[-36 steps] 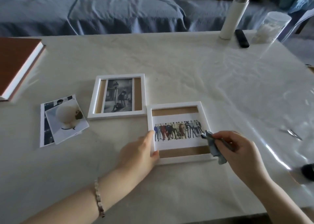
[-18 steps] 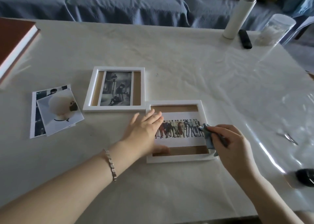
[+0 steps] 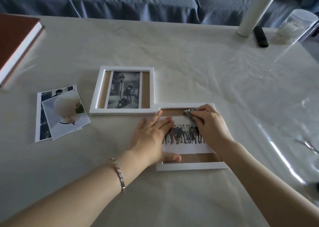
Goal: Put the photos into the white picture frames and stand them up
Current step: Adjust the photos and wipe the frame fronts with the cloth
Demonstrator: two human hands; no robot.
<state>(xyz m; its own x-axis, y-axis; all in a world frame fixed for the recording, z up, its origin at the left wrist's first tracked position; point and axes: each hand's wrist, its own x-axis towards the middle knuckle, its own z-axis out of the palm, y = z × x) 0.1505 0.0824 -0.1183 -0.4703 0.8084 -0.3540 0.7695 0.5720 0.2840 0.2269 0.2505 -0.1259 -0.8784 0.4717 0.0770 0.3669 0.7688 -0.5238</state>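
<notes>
Since half a second ago, the right hand (image 3: 210, 125) has moved from the right side of the near white frame (image 3: 191, 166) to its upper edge, taking the grey cloth (image 3: 188, 113) with it.

Left to right:
- A brown book (image 3: 15, 45) lies at the table (image 3: 189, 54) edge.
- Two loose photos (image 3: 60, 113) overlap, flat.
- The far white frame (image 3: 126, 68) lies flat and holds a black-and-white photo (image 3: 125, 90) over brown backing.
- The near frame, touching the far one's corner, lies flat and holds a group photo (image 3: 186, 147).
- The left hand (image 3: 151, 137) presses on the near frame's left side, fingers straight and spread, thumb along the lower inner edge.
- The right hand's fingers curl round the cloth, pressing it on the upper backing strip.
- Far right stand a white bottle (image 3: 252, 14), a black remote (image 3: 260, 37) and a clear jar (image 3: 296, 28) with whitish contents I cannot identify.
</notes>
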